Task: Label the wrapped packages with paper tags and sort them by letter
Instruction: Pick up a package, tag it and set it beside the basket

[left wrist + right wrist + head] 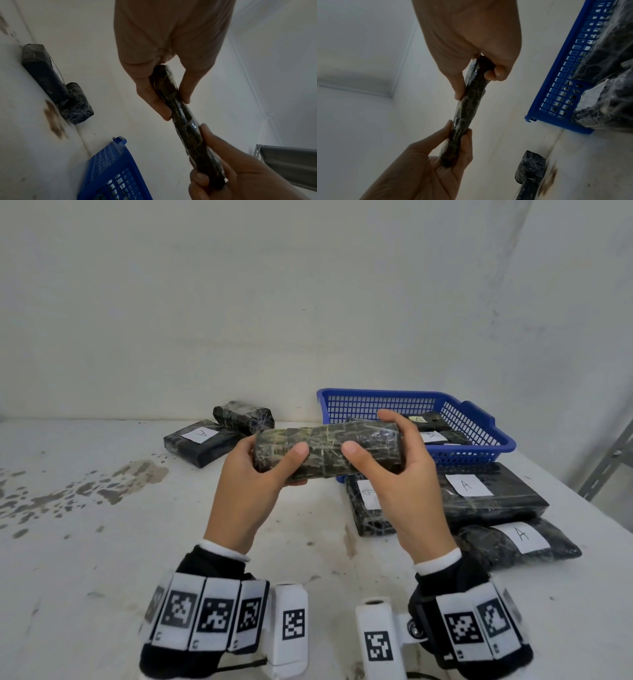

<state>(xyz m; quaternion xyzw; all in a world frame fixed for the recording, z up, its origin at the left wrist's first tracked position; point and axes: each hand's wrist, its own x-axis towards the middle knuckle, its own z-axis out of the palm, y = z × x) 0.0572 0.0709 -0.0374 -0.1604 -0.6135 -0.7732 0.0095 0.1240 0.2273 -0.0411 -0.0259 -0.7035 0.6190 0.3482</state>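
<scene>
Above the tabletop [102, 542], in front of the chest, the left hand [253, 481] and the right hand [394, 474] hold one long wrapped package [325, 450] level between them, each hand curled round an end with the thumb on the near face and the fingers behind. No paper tag shows on the face turned towards the camera, and the wrist views show only a narrow edge, so I cannot tell whether a tag sits on the far side. The film wrap looks glossy, so the likeliest slip, as I judge it, is the package sliding out of one hand if the other lets go to fetch a tag, and dropping onto the tagged packages just below. Beneath the right hand lies a flat package with a tag partly hidden [370, 494], beside a larger one marked A [467, 485] and a soft one also marked A [522, 534]. Behind them the blue basket [479, 419] already holds tagged packages whose letters are too small to read. At the far left sit another package marked A [200, 434] and an untagged one [244, 416], touching. With A packages in two places, a misplaced sort seems a real risk.
</scene>
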